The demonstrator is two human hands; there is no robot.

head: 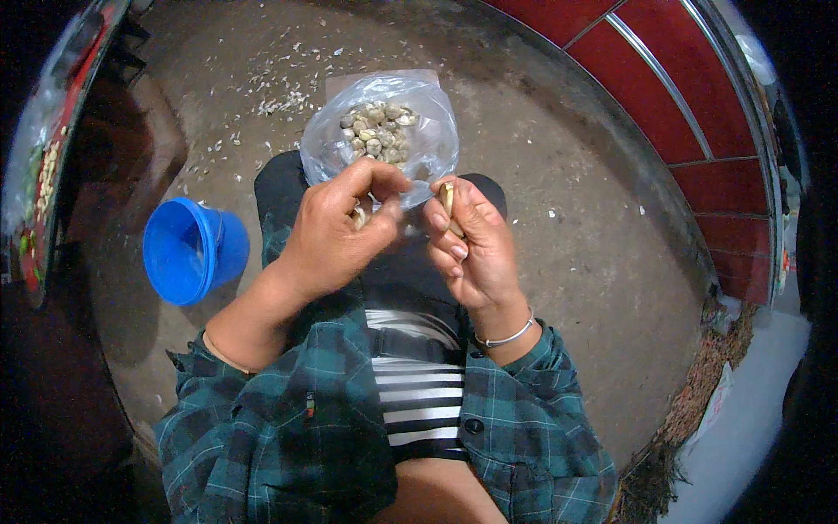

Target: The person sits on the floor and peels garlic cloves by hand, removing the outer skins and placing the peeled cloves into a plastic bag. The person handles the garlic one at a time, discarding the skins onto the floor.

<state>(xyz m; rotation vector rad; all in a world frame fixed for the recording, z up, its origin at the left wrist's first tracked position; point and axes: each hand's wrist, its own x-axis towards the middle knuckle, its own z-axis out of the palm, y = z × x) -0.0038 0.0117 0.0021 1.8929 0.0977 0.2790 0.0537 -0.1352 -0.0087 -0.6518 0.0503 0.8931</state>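
Note:
My left hand point(334, 226) is curled over the near side of a clear plastic bag. A whitish piece point(359, 217) shows between its fingers, mostly hidden by them. Opposite it, my right hand point(474, 239) pinches a pale yellowish bean or nut point(447, 198) between thumb and forefinger. A thin fold of the bag spans the gap between both hands. Beyond them, the open plastic bag point(440, 124) holds a heap of rounded, greyish-cream beans or nuts point(374, 131); their exact kind is unclear.
A blue plastic bucket point(227, 242) stands on the concrete floor point(576, 275) at left. White scraps point(283, 103) litter the floor farther off. A red tabletop edge point(55, 177) bearing pale pieces runs along the far left. Red panels point(655, 85) and a bristly bundle point(687, 406) border the right.

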